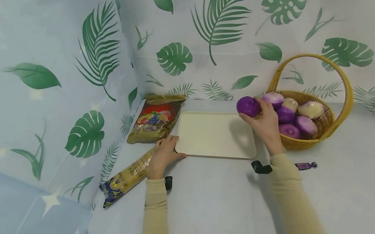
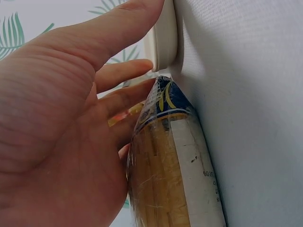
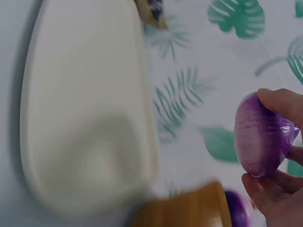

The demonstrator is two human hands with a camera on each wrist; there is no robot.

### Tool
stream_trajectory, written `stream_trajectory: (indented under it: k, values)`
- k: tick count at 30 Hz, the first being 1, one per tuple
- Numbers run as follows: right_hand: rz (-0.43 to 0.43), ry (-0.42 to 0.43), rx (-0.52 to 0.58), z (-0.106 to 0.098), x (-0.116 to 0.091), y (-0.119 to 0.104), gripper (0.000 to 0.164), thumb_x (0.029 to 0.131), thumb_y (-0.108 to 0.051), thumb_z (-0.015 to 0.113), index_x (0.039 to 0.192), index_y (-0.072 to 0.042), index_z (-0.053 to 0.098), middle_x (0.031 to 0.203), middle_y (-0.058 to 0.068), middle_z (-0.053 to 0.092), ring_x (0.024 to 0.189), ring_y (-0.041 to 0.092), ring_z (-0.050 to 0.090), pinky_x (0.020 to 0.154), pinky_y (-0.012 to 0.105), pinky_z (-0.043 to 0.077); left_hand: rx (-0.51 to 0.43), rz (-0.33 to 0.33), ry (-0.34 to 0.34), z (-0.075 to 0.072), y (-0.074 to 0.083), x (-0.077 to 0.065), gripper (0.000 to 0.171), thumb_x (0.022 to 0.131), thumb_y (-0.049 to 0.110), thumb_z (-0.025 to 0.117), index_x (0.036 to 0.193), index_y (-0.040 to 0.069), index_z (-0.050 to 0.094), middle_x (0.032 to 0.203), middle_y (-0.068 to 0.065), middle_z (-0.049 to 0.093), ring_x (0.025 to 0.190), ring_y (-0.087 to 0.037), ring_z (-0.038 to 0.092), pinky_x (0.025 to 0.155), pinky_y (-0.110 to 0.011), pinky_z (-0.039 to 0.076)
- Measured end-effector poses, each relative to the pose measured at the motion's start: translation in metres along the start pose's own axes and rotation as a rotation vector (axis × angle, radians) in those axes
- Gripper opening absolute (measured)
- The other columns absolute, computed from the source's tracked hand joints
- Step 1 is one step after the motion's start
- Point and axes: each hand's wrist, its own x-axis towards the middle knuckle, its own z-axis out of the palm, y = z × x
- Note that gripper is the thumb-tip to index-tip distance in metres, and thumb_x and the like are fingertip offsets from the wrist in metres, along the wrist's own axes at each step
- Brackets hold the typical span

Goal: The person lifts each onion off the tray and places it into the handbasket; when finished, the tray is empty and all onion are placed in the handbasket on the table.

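Observation:
My right hand [image 1: 264,124] holds a purple-and-white turnip [image 1: 248,106] between thumb and fingers, above the tray's far right corner. Seen from the right wrist, the turnip [image 3: 261,137] shows a pale side and shiny purple skin. A cream rectangular tray [image 1: 214,134] lies on the white table. My left hand [image 1: 163,155] rests at the tray's front left corner, thumb along the front edge and fingers fairly straight by the left side. Beneath that hand lies a long clear-and-gold packet of sticks [image 2: 161,175], perhaps dry noodles, with a dark blue end.
A wicker basket [image 1: 300,144] with a tall handle stands right of the tray, holding several turnips [image 1: 305,125]. A small purple-wrapped candy [image 1: 306,165] lies in front of it. Behind my left hand is a red-and-gold bag [image 1: 155,118] with fruit pictures. Leaf-printed cloth backs the table.

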Motion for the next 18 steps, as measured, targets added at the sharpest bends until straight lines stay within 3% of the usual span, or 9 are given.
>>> stream_trajectory:
  k: [3,7,11,14,18]
  values:
    - [0.025,0.037,-0.011,-0.023,-0.003,0.010,0.078,0.075,-0.040,0.079,0.141,-0.016,0.044,0.132,0.017,0.047,0.108,0.034,0.049,0.093,0.052,0.041,-0.003,-0.012,0.000,0.000,-0.003,0.000,0.082,0.079,0.050,0.070,0.144,0.011,0.038,0.139,-0.009,0.042,0.129,-0.030,0.038,0.110,-0.049,0.017]
    - [0.109,0.032,-0.038,-0.053,-0.006,0.028,0.082,0.078,-0.044,0.074,0.146,-0.018,0.037,0.139,0.019,0.039,0.123,0.040,0.040,0.101,0.060,0.030,0.006,-0.012,0.004,0.002,-0.005,-0.001,0.081,0.080,0.049,0.070,0.144,0.011,0.039,0.139,-0.010,0.042,0.129,-0.030,0.038,0.109,-0.050,0.018]
    - [0.192,0.028,-0.092,-0.078,-0.010,0.045,0.085,0.082,-0.048,0.068,0.149,-0.016,0.028,0.141,0.023,0.035,0.125,0.046,0.036,0.100,0.065,0.028,0.003,-0.009,0.001,0.002,-0.004,-0.002,0.081,0.080,0.048,0.071,0.144,0.010,0.038,0.140,-0.011,0.042,0.129,-0.031,0.038,0.110,-0.050,0.017]
    - [0.214,0.038,-0.111,-0.088,-0.011,0.053,0.085,0.084,-0.048,0.066,0.150,-0.013,0.025,0.144,0.023,0.032,0.127,0.046,0.035,0.101,0.063,0.030,-0.004,-0.007,0.001,0.001,-0.003,-0.003,0.081,0.080,0.047,0.070,0.144,0.009,0.038,0.140,-0.012,0.042,0.130,-0.031,0.037,0.110,-0.050,0.017]
    - [0.209,0.035,-0.113,-0.091,-0.012,0.057,0.086,0.085,-0.048,0.064,0.151,-0.012,0.022,0.151,0.019,0.026,0.136,0.041,0.026,0.108,0.059,0.022,-0.007,-0.012,-0.001,0.000,-0.005,-0.004,0.080,0.081,0.047,0.070,0.144,0.009,0.038,0.140,-0.012,0.041,0.130,-0.031,0.038,0.110,-0.049,0.017]
